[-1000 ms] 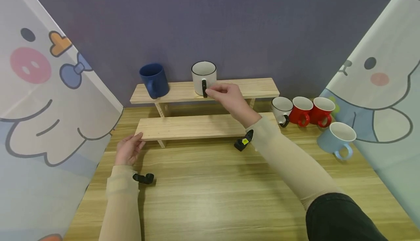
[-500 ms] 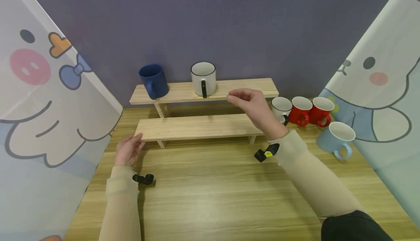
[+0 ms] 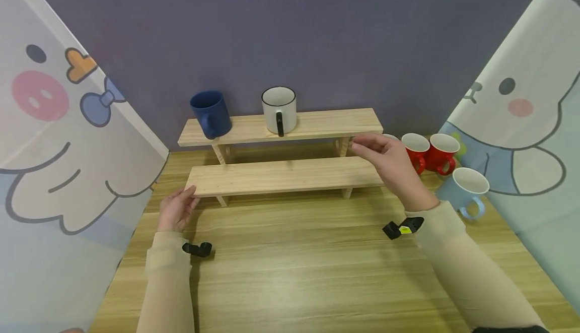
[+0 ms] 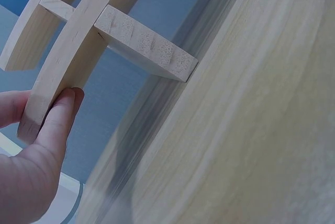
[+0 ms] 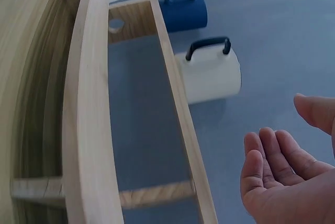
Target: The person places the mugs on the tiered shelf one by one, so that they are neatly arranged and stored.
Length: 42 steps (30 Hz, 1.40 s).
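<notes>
My left hand [image 3: 175, 209] grips the left end of the lower board of a two-tier wooden shelf [image 3: 281, 176]; the left wrist view shows thumb and fingers on either side of the board [image 4: 49, 85]. My right hand [image 3: 391, 164] hovers past the shelf's right end with nothing held, its fingers loosely bent and thumb apart. On the upper tier stand a dark blue mug [image 3: 218, 120] at the left and a white mug [image 3: 271, 116] with black rim and handle near the middle. Both mugs, the blue [image 5: 183, 14] and the white [image 5: 212, 77], also appear in the right wrist view.
Right of the shelf, two red mugs [image 3: 438, 159] stand side by side, with a light blue mug [image 3: 452, 191] in front. My right hand mostly hides another white mug [image 3: 390, 136]. A dark wall [image 3: 290, 30] rises behind; printed panels [image 3: 521, 116] flank the wooden table [image 3: 281, 272].
My right hand has let go of the white mug's black handle and moved right and down, away from it. The white mug stays on the upper tier. My left hand has kept its place.
</notes>
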Tool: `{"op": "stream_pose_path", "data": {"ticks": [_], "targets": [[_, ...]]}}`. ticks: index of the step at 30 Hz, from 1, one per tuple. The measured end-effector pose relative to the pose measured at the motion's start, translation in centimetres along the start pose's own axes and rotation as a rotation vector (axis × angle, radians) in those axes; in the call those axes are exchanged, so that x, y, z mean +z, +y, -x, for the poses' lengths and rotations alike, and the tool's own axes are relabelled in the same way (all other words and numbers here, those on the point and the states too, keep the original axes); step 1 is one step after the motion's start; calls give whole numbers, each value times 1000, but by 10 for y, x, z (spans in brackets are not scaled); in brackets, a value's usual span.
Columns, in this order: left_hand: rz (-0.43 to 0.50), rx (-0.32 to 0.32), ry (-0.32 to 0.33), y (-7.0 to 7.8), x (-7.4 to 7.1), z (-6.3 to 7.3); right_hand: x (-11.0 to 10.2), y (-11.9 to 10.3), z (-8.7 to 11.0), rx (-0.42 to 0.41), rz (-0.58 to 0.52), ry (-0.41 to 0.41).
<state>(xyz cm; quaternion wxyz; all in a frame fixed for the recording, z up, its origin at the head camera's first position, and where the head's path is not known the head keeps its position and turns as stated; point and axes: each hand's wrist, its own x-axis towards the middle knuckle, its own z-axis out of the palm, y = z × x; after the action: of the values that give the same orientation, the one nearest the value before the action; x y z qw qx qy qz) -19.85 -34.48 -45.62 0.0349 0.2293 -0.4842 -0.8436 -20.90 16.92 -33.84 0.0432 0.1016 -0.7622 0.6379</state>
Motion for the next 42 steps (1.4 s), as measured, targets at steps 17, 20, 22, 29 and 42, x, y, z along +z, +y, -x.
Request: {"op": "stream_pose_path", "data": {"ticks": [17, 20, 22, 29, 42], "targets": [[-9, -17, 34, 3, 2, 2, -72, 25, 39, 38, 104, 163], [-12, -23, 37, 2, 2, 1, -82, 32, 47, 47, 169, 174], [-11, -27, 34, 2, 1, 1, -90, 36, 53, 57, 205, 198], [9, -33, 20, 2, 3, 2, -127, 50, 73, 99, 247, 290], [-26, -18, 41, 1, 3, 1, -197, 72, 115, 240, 352, 378]]}}
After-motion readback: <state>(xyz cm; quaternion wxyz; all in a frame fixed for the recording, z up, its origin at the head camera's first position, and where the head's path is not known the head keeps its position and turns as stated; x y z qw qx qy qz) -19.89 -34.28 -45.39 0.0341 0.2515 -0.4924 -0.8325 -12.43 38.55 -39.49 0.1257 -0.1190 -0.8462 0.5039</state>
